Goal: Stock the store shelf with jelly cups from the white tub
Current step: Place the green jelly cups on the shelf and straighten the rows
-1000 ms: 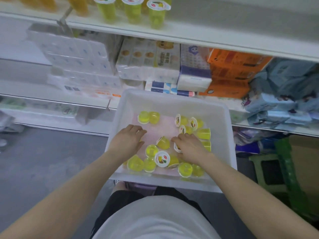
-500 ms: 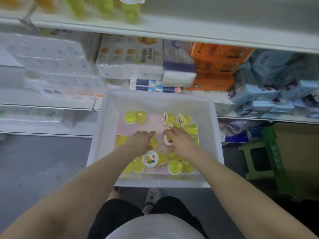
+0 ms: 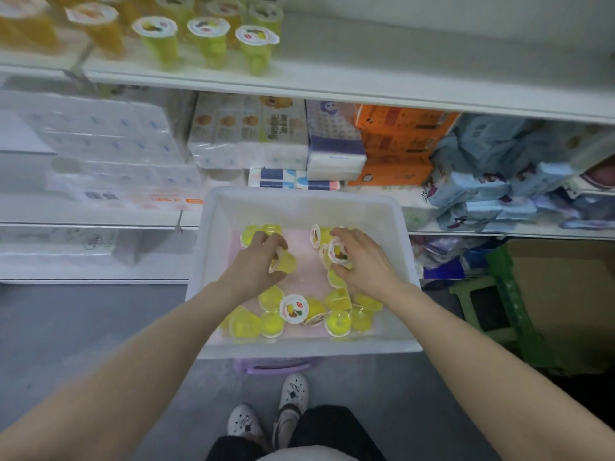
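Pick-up step: inside the white plastic tub [image 3: 213, 261], left hand [image 3: 256, 267] and right hand [image 3: 362, 261] each apparently pinch a yellow lidded jelly cup [image 3: 284, 261]; next, lift to the white upper shelf [image 3: 366, 84].

Tub [image 3: 404, 227] below the shelf [image 3: 366, 84], before the tissue packs [image 3: 253, 134]. Loose cups [image 3: 294, 309] along the tub's near edge, more in its far corners. Stocked cups [image 3: 213, 41] on the shelf's left end. Stool [image 3: 482, 307] right of the tub.

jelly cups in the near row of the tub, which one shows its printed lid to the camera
The jelly cup mid-row, just below the left hand: its white fruit-printed lid faces up, while its neighbours show only clear yellow plastic.
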`<action>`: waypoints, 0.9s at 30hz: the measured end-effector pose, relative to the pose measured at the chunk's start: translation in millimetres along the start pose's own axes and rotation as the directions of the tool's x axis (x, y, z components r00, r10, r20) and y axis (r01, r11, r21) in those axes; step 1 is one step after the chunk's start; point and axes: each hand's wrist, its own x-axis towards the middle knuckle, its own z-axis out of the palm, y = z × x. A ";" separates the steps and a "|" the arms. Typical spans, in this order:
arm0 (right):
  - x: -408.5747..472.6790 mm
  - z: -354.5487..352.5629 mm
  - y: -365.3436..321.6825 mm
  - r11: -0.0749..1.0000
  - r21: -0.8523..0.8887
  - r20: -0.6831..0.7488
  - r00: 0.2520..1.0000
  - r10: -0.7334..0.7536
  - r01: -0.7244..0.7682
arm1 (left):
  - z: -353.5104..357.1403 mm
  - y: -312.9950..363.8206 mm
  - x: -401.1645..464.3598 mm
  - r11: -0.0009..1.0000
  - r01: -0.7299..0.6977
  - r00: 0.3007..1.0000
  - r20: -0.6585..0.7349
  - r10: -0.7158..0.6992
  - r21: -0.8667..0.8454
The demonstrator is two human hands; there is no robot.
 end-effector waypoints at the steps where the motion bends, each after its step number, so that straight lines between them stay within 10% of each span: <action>1: 0.4 -5.3 -4.9 1.000 0.002 -0.019 1.000 -0.011 0.011 | -9.2 1.4 -2.9 1.000 -0.028 0.999 -0.031 0.028 0.001; 13: 76.5 -131.8 -32.7 0.970 -0.121 -0.296 0.925 -0.238 0.211 | -131.0 46.8 20.6 0.953 -0.194 0.931 -0.262 0.254 0.235; 27: 270.9 -228.4 -6.2 0.944 0.056 -0.304 0.907 -0.293 0.324 | -196.4 121.2 154.6 0.820 0.027 0.815 -0.488 0.313 0.571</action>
